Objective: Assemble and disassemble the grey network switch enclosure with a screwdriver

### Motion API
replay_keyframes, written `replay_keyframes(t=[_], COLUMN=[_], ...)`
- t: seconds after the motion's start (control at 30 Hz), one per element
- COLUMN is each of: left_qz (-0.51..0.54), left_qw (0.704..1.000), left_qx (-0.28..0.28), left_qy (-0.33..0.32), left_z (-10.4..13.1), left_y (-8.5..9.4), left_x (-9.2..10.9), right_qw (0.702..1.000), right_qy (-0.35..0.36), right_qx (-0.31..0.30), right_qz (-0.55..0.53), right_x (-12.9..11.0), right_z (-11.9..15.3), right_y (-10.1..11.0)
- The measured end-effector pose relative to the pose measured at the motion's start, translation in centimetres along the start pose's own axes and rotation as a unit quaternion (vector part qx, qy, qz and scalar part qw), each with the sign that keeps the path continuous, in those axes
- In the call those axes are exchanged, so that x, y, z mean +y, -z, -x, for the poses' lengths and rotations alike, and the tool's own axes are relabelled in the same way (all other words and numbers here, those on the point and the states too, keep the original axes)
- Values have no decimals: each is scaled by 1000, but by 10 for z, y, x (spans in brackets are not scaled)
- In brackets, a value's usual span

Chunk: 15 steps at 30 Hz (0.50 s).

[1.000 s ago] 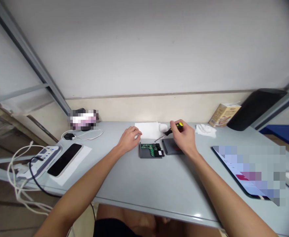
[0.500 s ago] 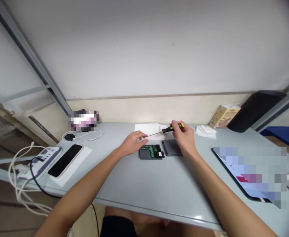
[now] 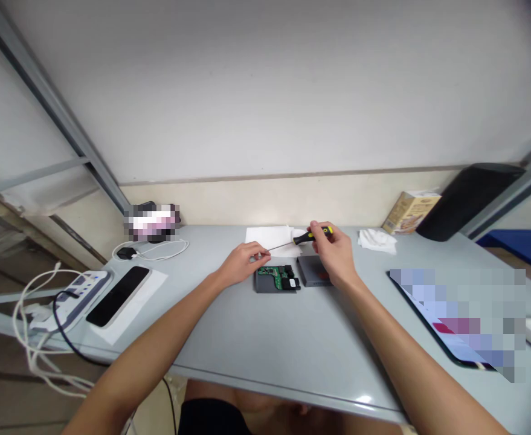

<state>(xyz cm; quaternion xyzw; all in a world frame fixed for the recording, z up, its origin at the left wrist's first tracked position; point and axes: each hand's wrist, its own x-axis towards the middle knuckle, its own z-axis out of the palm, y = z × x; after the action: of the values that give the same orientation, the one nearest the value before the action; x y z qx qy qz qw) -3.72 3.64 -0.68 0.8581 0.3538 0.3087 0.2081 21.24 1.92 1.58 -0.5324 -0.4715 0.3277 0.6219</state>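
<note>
My right hand is closed around the black and yellow handle of a screwdriver, whose thin shaft points left. At the shaft's tip, the thumb and fingers of my left hand are pinched together; whatever lies between them is too small to make out. Just below my left fingertips, a green circuit board sits in a dark grey casing part on the table. A second dark grey casing part lies to its right, partly hidden by my right hand. White paper lies behind the screwdriver.
On the left are a phone on paper, a power strip and white cables. To the right lie a tablet, crumpled tissue, a yellow box and a black cylinder.
My left thumb and fingers have closed together at the screwdriver's tip. My right hand and the screwdriver have shifted slightly left. The whole view has moved a little.
</note>
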Motion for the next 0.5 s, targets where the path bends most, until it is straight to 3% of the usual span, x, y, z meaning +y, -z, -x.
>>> replay_keyframes(t=[0.5], left_qz=[-48], left_qw=[999], left_qx=[15], left_qy=[-7], left_z=[2], left_y=[4], left_x=[2], right_qw=[1000], right_qy=[-11], right_qx=[-2], right_qz=[-5], right_x=[4], right_z=[-1], right_y=[0])
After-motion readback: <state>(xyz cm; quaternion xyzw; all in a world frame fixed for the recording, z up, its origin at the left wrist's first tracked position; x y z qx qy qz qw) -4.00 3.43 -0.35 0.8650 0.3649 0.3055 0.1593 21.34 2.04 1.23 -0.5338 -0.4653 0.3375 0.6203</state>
